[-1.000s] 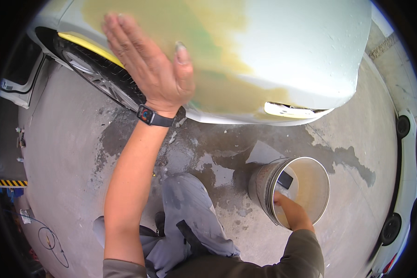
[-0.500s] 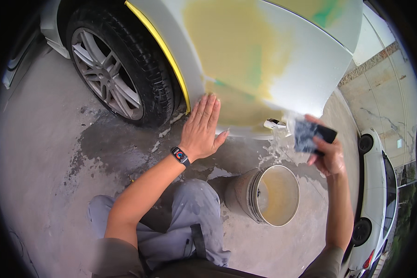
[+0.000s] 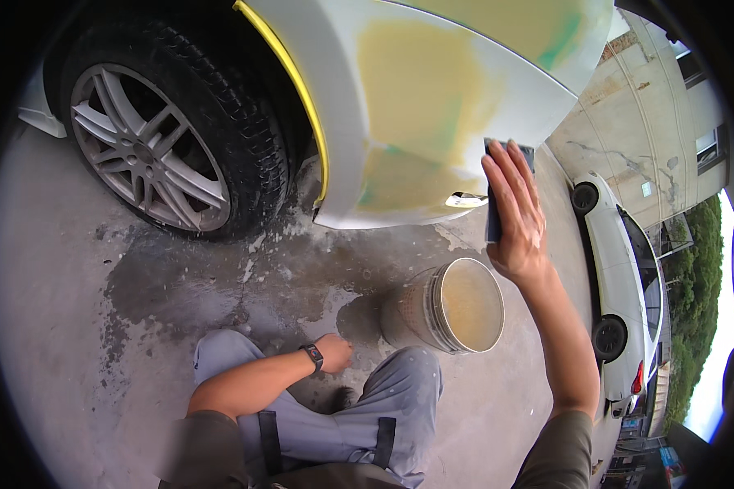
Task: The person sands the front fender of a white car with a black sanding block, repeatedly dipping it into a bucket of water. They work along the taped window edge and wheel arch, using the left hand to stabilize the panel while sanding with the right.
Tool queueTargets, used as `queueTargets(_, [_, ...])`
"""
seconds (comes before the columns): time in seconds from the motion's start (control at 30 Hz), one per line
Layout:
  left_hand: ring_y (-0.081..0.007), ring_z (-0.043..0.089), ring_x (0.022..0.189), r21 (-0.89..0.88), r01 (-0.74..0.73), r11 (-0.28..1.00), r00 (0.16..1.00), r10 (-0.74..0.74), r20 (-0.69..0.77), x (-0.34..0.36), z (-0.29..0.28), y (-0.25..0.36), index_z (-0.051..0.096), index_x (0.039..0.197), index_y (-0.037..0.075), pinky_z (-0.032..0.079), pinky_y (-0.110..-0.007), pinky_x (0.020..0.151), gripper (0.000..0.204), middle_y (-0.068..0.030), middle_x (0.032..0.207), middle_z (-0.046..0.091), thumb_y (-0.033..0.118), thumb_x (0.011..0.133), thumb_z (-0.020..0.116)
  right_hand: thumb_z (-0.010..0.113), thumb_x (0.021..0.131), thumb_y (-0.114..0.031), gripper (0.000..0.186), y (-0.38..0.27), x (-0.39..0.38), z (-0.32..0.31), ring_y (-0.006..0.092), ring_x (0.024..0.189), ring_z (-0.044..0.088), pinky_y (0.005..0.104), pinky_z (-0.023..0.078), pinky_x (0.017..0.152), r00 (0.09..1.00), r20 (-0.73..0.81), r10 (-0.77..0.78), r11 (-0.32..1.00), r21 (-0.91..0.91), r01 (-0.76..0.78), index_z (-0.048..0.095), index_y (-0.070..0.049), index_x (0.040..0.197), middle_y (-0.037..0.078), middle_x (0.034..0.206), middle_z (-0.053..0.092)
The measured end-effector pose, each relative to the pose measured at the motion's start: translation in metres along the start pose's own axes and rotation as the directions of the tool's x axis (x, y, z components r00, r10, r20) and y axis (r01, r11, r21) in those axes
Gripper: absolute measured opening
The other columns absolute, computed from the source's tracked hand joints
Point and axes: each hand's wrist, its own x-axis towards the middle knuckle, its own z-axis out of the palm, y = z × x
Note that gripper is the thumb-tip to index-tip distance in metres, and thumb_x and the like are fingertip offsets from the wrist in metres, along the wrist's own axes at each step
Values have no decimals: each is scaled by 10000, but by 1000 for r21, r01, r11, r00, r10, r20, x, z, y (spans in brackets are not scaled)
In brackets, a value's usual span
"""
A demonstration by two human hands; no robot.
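A pale car body panel [image 3: 448, 106] with yellowish and green patches curves above me. My right hand [image 3: 518, 212] presses a black sheet of sandpaper [image 3: 493, 216] against the right part of this panel, its fingers lying together over the sheet. Just left of that hand is a small bright opening [image 3: 466, 200] in the panel's lower edge. My left hand [image 3: 336, 354], below a black smartwatch [image 3: 313, 357], hangs loosely closed between my knees, away from the car. No object shows in it, and its palm side is hidden.
A bucket [image 3: 471, 306] of cloudy yellowish water stands below the panel. Yellow tape [image 3: 294, 77] edges the wheel arch beside the tyre [image 3: 245, 138]. Wet concrete [image 3: 220, 277] lies under the car. Another white car [image 3: 628, 285] is parked at the right, near a wall [image 3: 628, 122].
My left hand has left the panel and dropped towards my knees. My right hand has moved the sandpaper up from over the bucket onto the panel. The view has shifted.
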Motion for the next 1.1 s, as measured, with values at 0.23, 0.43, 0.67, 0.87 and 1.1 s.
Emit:
queueTargets(0.23, [-395, 742, 960, 19, -11, 1000, 992, 9, 122, 4, -3, 11, 758, 1048, 26, 577, -512, 856, 405, -179, 1003, 774, 408, 967, 654, 676, 966, -411, 756, -35, 64, 73, 330, 1551, 362, 537, 365, 1185, 996, 32, -79, 976, -202, 84, 430, -55, 1586, 137, 1674, 392])
queueTargets(0.43, [-395, 746, 960, -43, -58, 997, 994, 62, 89, 4, -11, 9, 763, 1074, 15, 583, -510, 845, 461, -210, 989, 771, 451, 985, 643, 628, 962, -549, 781, -44, 94, 110, 303, 1566, 334, 552, 282, 1226, 974, -172, -149, 960, -260, 101, 454, -116, 1589, 103, 1680, 389])
queueTargets(0.67, [-384, 729, 1059, -66, 30, 997, 972, -14, 234, 9, -15, -5, 743, 1149, -2, 559, -499, 932, 525, -198, 1083, 766, 486, 1000, 620, 592, 982, -549, 701, -38, 83, 122, 309, 1525, 408, 532, 322, 1180, 956, -259, -141, 953, -297, 60, 555, -106, 1524, 99, 1638, 467])
queueTargets(0.87, [-394, 710, 1112, -112, 140, 984, 965, -110, 238, 6, -18, -18, 729, 1166, -10, 537, -512, 979, 556, -210, 1139, 753, 506, 1014, 587, 493, 1000, -587, 746, -66, 139, 100, 254, 1559, 353, 488, 77, 1312, 957, -259, -128, 984, -153, 90, 462, -134, 1591, 48, 1695, 375])
queueTargets(1.1, [-404, 714, 1099, -152, 166, 974, 971, -134, 199, 6, -10, -32, 736, 1183, 14, 554, -516, 958, 581, -229, 1159, 749, 543, 1011, 567, 519, 1007, -516, 725, -46, 100, 128, 305, 1548, 377, 521, 78, 1302, 968, -221, -122, 980, -178, 83, 470, -77, 1582, 116, 1657, 434])
